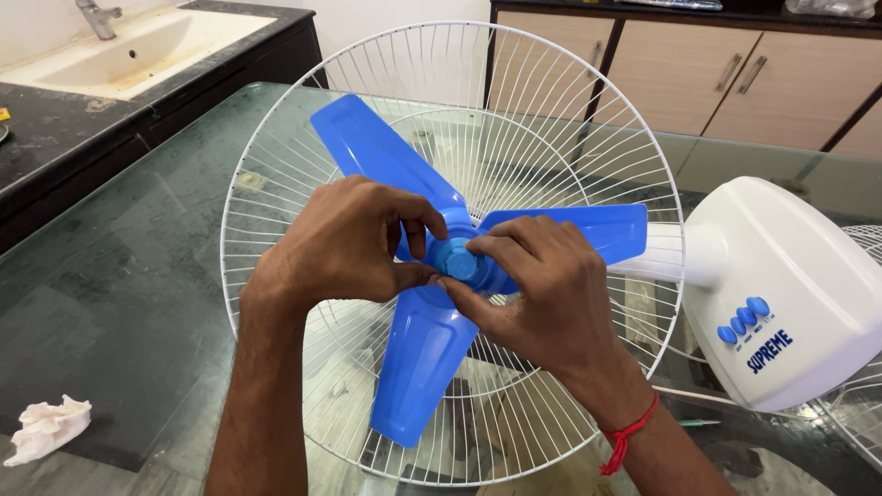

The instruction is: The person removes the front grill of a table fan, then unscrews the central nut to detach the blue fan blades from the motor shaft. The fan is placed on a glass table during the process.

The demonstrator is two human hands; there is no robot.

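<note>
A blue three-bladed fan blade (418, 367) sits inside a round white wire guard (276, 174) lying on the glass table. At its hub is a small blue round cap (457, 259). My left hand (344, 243) pinches the cap from the left with thumb and fingers. From the right, my right hand (542, 289) grips the same cap and hub; a red thread is tied round its wrist. The fan's white base (781, 276) with blue buttons lies to the right, joined by a white neck.
A crumpled white cloth (46, 427) lies at the table's near left. Behind on the left is a dark counter with a pale sink (129, 50) and tap. Beige cupboard doors (680, 64) stand at the back right. Another wire guard (864, 413) shows at the right edge.
</note>
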